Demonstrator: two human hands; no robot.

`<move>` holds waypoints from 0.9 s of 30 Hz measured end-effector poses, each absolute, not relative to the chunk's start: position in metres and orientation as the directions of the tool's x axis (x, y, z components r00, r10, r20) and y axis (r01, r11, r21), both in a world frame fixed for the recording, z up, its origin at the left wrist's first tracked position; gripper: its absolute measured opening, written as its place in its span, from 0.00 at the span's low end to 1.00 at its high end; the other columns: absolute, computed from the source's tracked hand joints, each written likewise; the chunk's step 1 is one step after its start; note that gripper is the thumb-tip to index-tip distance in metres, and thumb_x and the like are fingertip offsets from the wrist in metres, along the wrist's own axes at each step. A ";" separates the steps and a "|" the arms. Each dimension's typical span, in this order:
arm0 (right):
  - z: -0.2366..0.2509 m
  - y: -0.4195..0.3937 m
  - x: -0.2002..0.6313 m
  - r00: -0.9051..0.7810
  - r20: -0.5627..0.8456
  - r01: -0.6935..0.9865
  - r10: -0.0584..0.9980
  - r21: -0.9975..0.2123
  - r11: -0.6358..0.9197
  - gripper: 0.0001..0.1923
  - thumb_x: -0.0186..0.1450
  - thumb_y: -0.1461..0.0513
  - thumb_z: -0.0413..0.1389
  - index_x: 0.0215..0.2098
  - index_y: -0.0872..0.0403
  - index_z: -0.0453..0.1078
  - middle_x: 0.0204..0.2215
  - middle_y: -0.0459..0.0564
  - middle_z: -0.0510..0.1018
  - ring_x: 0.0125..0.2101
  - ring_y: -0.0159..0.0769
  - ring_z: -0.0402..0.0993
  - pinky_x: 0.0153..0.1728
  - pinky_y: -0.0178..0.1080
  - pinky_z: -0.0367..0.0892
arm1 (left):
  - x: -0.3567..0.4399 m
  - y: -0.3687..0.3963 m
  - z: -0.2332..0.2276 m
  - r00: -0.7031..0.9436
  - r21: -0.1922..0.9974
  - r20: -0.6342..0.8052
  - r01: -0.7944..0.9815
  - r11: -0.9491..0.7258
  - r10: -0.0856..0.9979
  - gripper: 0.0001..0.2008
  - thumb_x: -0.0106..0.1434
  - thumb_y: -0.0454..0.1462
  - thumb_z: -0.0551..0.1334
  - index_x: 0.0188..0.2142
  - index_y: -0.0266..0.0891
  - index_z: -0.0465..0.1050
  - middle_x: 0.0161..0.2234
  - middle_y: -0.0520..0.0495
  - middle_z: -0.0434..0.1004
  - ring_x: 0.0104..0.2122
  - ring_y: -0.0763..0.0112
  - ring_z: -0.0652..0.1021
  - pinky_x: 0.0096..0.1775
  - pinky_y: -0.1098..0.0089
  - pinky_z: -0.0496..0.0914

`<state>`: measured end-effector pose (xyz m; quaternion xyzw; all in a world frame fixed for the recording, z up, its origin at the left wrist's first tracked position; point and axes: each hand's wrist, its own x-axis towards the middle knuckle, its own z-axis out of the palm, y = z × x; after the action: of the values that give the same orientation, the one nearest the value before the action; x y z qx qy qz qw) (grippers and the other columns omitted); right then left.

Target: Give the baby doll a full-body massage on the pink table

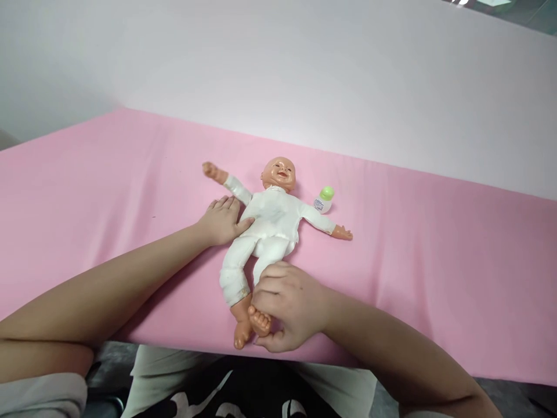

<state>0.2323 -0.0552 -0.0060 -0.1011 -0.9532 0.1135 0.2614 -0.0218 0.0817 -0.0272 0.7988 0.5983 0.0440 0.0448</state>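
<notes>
**Inspector A:** Starting at the left of the frame. The left hand (223,222) comes in from the lower left and lies flat, fingers (224,204) released and stretched out, on the pink counter (108,191). Its thumb presses against the side of the doll (270,223).

**Inspector B:** Position of the doll?

**Inspector A:** Centre of the frame, on its back on the counter, head toward the upper part of the frame, both arms spread. It wears a white suit; hands, head and feet are bare.

**Inspector B:** And further right?

**Inspector A:** The right hand (289,305) enters from the lower right and sits just below centre. Its fingers are clenched around the doll's leg near the ankle; the bare foot (260,321) shows at the palm. The other leg lies just beside it, foot near the counter's front edge.

**Inspector B:** Anything else on the surface?

**Inspector A:** A small white bottle (324,200) with a green cap, right of the doll's head and just above its outstretched arm. Neither hand touches it.
</notes>
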 end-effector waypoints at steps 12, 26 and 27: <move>-0.010 -0.055 0.232 -0.850 0.470 0.150 0.239 -0.220 0.964 0.14 0.67 0.50 0.59 0.35 0.52 0.70 0.33 0.49 0.79 0.37 0.41 0.73 0.43 0.47 0.69 | -0.021 0.080 -0.024 0.252 0.117 0.089 0.958 -0.261 0.964 0.47 0.70 0.63 0.51 0.71 0.25 0.60 0.72 0.19 0.59 0.72 0.26 0.58 0.69 0.36 0.54; -0.002 -0.031 0.244 -0.536 0.728 0.529 0.428 -0.106 0.842 0.20 0.71 0.60 0.61 0.61 0.48 0.71 0.65 0.55 0.77 0.72 0.53 0.65 0.69 0.59 0.66 | -0.012 0.063 -0.016 0.518 -0.055 0.260 0.850 -0.523 0.815 0.37 0.74 0.41 0.54 0.80 0.46 0.48 0.81 0.45 0.42 0.79 0.43 0.38 0.75 0.39 0.39; -0.003 -0.025 0.245 -0.515 0.714 0.551 0.475 -0.149 0.821 0.20 0.71 0.60 0.61 0.61 0.49 0.71 0.66 0.57 0.76 0.72 0.54 0.64 0.69 0.60 0.66 | -0.012 0.063 -0.015 0.527 -0.057 0.254 0.845 -0.532 0.811 0.37 0.74 0.40 0.54 0.80 0.47 0.49 0.81 0.46 0.43 0.79 0.43 0.39 0.75 0.39 0.39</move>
<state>0.2452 -0.0253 -0.0032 -0.2953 -0.8689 -0.0481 0.3944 -0.0117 0.0632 -0.0153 0.8696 0.4760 0.0988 -0.0868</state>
